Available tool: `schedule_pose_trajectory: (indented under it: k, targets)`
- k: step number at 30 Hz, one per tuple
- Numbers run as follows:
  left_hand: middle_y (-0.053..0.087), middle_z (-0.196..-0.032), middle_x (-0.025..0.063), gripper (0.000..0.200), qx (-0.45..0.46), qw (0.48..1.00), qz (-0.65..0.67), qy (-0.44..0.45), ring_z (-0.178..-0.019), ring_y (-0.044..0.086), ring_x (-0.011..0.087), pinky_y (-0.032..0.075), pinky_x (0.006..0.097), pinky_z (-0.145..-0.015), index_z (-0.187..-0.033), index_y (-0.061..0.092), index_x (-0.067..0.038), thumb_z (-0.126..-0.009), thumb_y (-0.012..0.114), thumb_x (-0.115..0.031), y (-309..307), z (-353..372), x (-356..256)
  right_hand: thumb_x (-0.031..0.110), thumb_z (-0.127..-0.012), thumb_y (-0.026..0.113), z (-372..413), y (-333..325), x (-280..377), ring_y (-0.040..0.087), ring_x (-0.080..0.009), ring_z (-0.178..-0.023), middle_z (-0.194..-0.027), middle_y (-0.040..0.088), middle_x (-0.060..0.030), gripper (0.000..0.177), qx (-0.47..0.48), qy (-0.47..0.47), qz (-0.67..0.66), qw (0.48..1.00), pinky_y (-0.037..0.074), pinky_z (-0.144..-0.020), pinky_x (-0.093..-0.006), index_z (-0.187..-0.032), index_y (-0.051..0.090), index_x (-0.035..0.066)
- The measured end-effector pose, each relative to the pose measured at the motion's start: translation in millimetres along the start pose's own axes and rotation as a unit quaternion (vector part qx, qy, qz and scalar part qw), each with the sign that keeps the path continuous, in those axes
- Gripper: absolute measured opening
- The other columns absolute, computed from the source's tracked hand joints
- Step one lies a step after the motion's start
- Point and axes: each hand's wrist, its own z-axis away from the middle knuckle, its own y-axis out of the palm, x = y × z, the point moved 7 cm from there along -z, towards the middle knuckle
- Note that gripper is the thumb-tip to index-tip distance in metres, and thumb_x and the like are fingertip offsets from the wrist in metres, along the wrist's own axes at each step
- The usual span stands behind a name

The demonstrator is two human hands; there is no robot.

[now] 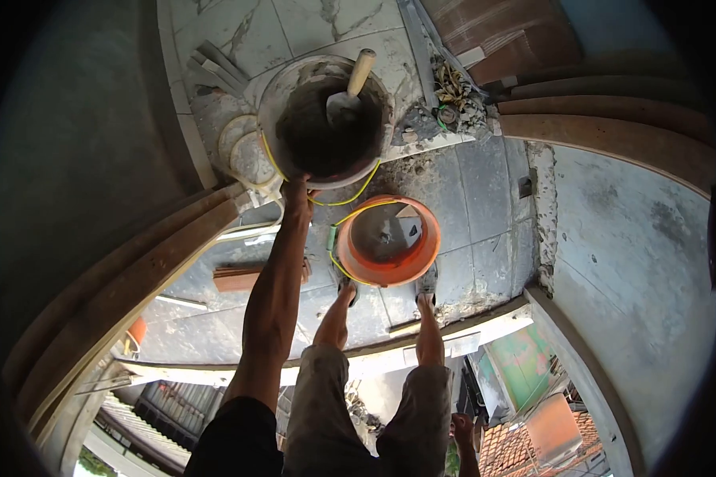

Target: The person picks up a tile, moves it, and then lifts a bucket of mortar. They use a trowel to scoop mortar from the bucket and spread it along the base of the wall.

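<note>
My left hand [297,194] is closed on the near rim of a large grey bucket [266,103]. Dark mortar or a similar mix [314,143] coats the inside of this bucket. A trowel [361,73] stands in it, wooden handle up and leaning on the far right rim, its blade partly in the dark mix. Between the grey bucket and my feet is an orange bucket [390,274] with murky water in it and a yellow handle with a green grip. My right hand [463,429] hangs low beside my right leg, small and dark; its fingers are hard to make out.
Grey offcuts [219,67] lie beyond the grey bucket at left, with round lids [247,151] beside it. Rubble [453,103] is heaped at right. Reddish-brown pieces [239,278] lie on the floor at left. A raised sill [374,355] runs behind my feet, with rooftops [525,445] below.
</note>
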Motion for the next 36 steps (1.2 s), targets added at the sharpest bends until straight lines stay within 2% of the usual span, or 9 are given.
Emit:
schedule_pose_trajectory:
  k: [2,4,6,11,16,22,26,30,36]
  targets:
    - [0.057,-0.086,0.0084,0.022,-0.006,1.000,-0.025,0.003,-0.073,0.060,0.0200,0.053,0.0327,-0.055,-0.096,0.053,-0.002,-0.076,0.059,-0.005,-16,64,-7,0.020,-0.086,0.054,-38,-19,45,0.063,-0.0198,-0.061,-0.074,0.062,-0.0124,0.024,0.029,-0.046,0.005,0.998,0.053,-0.052,-0.0322,-0.099,0.053,0.000]
    - [0.059,-0.084,0.0078,0.023,-0.071,0.997,0.008,0.033,-0.072,0.061,0.0186,0.056,0.0336,-0.059,-0.098,0.054,-0.001,-0.077,0.060,-0.008,-36,142,-15,0.021,-0.088,0.053,-82,-32,101,0.062,-0.0199,-0.060,-0.076,0.061,-0.0122,0.025,0.058,-0.070,0.040,0.995,0.053,-0.052,-0.0318,-0.102,0.052,0.000]
    - [0.058,-0.088,0.0128,0.028,-0.045,0.996,0.016,0.074,-0.076,0.062,0.0237,0.057,0.0408,-0.067,-0.099,0.053,0.003,-0.075,0.057,-0.011,-54,215,-19,0.024,-0.088,0.054,-118,-31,167,0.061,-0.0181,-0.064,-0.074,0.059,-0.0087,0.023,0.090,-0.118,0.069,0.986,0.050,-0.055,-0.0303,-0.098,0.053,0.004]
    - [0.061,-0.086,0.0121,0.031,-0.143,0.989,0.025,0.030,-0.073,0.062,0.0192,0.057,0.0358,-0.066,-0.101,0.056,0.004,-0.076,0.060,-0.014,-122,361,37,0.024,-0.088,0.051,-183,-29,289,0.061,-0.0179,-0.056,-0.073,0.060,-0.0105,0.025,0.125,-0.203,0.179,0.955,0.049,-0.048,-0.0287,-0.101,0.053,0.003]
    - [0.061,-0.088,0.0133,0.034,-0.221,0.975,0.029,-0.012,-0.075,0.063,0.0215,0.057,0.0351,-0.064,-0.102,0.055,0.006,-0.076,0.057,-0.015,-182,436,115,0.024,-0.088,0.053,-209,7,356,0.061,-0.0178,-0.056,-0.072,0.060,-0.0092,0.024,0.136,-0.250,0.237,0.929,0.049,-0.047,-0.0282,-0.100,0.054,0.004]
    - [0.062,-0.085,0.0125,0.034,-0.285,0.957,0.054,-0.032,-0.070,0.063,0.0211,0.055,0.0328,-0.060,-0.104,0.055,0.006,-0.077,0.060,-0.014,-253,441,220,0.024,-0.086,0.056,-200,100,386,0.062,-0.0191,-0.062,-0.074,0.059,-0.0084,0.023,0.210,-0.254,0.357,0.874,0.051,-0.054,-0.0305,-0.100,0.053,0.006]
    - [0.063,-0.082,0.0124,0.033,-0.308,0.948,0.030,-0.079,-0.066,0.062,0.0195,0.053,0.0309,-0.054,-0.103,0.056,0.005,-0.076,0.061,-0.014,-288,415,274,0.028,-0.087,0.055,-178,191,409,0.062,-0.0180,-0.072,-0.080,0.057,-0.0065,0.026,0.238,-0.216,0.324,0.890,0.052,-0.063,-0.0314,-0.100,0.052,0.005]
    - [0.062,-0.086,0.0150,0.038,-0.277,0.952,-0.004,-0.129,-0.069,0.064,0.0230,0.057,0.0344,-0.059,-0.106,0.055,0.004,-0.071,0.060,-0.010,-327,379,322,0.029,-0.088,0.054,-194,294,416,0.059,-0.0221,-0.092,-0.096,0.056,-0.0116,0.033,0.343,-0.192,0.262,0.882,0.048,-0.086,-0.0359,-0.109,0.048,0.004]
    - [0.062,-0.081,0.0101,0.036,-0.222,0.954,-0.123,-0.160,-0.072,0.061,0.0206,0.055,0.0340,-0.060,-0.104,0.056,0.001,-0.070,0.058,-0.009,-362,321,322,0.027,-0.087,0.055,-239,402,396,0.053,-0.0252,-0.104,-0.109,0.054,-0.0157,0.035,0.405,-0.182,0.268,0.855,0.042,-0.095,-0.0373,-0.109,0.048,0.001]
